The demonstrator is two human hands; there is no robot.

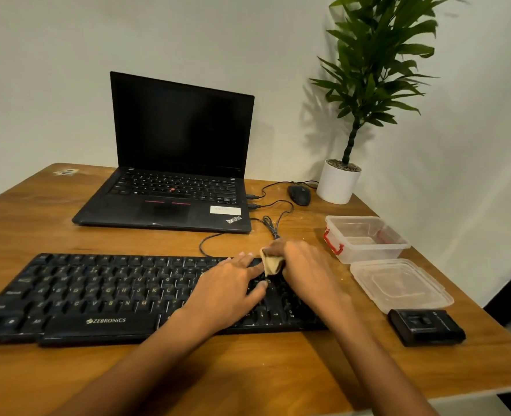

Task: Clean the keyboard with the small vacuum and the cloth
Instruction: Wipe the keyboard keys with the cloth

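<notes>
The job looks abt halfway, I think. The cloth part is on now. The keyboard [98, 295] lies flat on the bench [248, 373], near the front edge. The right hand [303, 265] is curled tight round the tan cloth [270, 264] & pushes it down on the keys at the right end, near the back row.

The left hand [227, 291] lies flat on the keys just beside the cloth, fingers straight & spread. It holds nothing and prob. keeps the keyboard from sliding.

A small black box [426, 327] sits on the bench right of the keyboard, no hand on it. It may be the small vacuum, but it's too dark to be sure. So I can't tell if the sucking part is done.

The left & middle keys are yet to be wiped, I guess.
</notes>
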